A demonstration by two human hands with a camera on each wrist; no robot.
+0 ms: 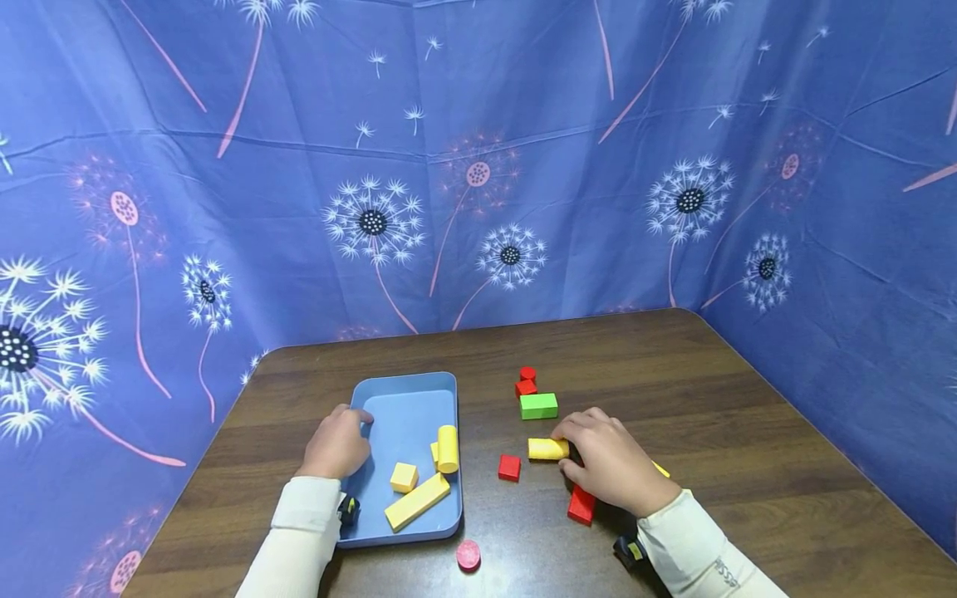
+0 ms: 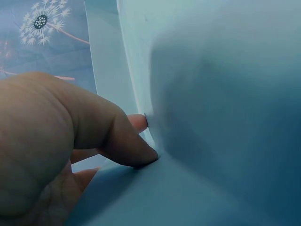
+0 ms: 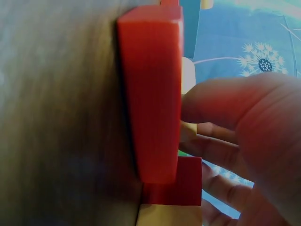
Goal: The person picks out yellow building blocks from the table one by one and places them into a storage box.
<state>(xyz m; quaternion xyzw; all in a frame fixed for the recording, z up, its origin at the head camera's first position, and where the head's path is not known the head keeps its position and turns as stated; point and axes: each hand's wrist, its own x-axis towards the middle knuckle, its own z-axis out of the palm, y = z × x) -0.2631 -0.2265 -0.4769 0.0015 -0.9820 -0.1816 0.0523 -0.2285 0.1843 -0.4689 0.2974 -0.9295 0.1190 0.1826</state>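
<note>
My left hand (image 1: 336, 444) grips the left rim of a blue tray (image 1: 407, 386). In the left wrist view the thumb lies inside the wall and fingers show behind it. Inside the tray are a yellow cylinder (image 1: 447, 449), a yellow cube (image 1: 404, 477), a long yellow block (image 1: 417, 502) and a partly covered yellow piece. To the right, my right hand (image 1: 609, 457) holds the right end of another yellow cylinder (image 1: 548, 449) lying on the table, between thumb and fingers. Below that hand lies a long red block (image 3: 153, 99), partly hidden in the head view.
A green block (image 1: 539, 406), a red block (image 1: 526, 389) and a red cylinder (image 1: 527, 374) stand behind the right hand. Nearer are a red square block (image 1: 509, 468) and a round red piece (image 1: 468, 556). A yellow piece (image 1: 661, 469) peeks out beyond the right wrist.
</note>
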